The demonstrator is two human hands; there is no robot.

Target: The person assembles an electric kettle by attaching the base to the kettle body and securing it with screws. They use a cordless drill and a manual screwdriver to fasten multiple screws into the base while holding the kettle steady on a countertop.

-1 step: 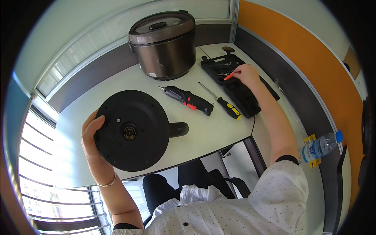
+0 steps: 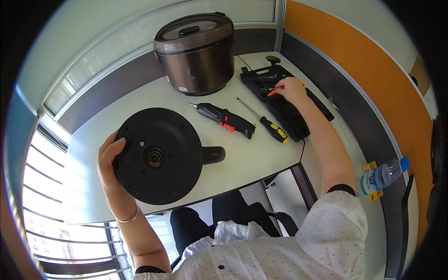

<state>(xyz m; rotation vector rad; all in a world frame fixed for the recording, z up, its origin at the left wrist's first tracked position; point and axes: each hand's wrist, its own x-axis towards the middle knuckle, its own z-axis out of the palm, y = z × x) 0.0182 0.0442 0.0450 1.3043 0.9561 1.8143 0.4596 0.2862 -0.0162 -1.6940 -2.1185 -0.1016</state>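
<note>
An upturned black electric kettle (image 2: 175, 175) shows its round base, with a ring connector in the middle and its handle pointing right. My left hand (image 2: 110, 156) grips its left side, fingers closed over the edge. At the far right my right hand (image 2: 291, 88) reaches into an open black tool case (image 2: 289, 116), fingers pinched on a small orange-red piece (image 2: 273, 93); its kind is unclear. Small bits sit in the case. Left of the case lie a yellow-and-black screwdriver (image 2: 274, 129) and a black cordless screwdriver (image 2: 226, 120) with red buttons.
A large brown rice cooker (image 2: 198, 67) stands at the back of the white table (image 2: 98, 126). A water bottle (image 2: 380, 177) with a blue cap lies at the right, over a yellow package (image 2: 374, 197). Grey and orange partitions (image 2: 345, 56) border the table.
My right hand has shifted very slightly over the case, and less of the orange-red piece shows. My left hand and the kettle stay in place.
</note>
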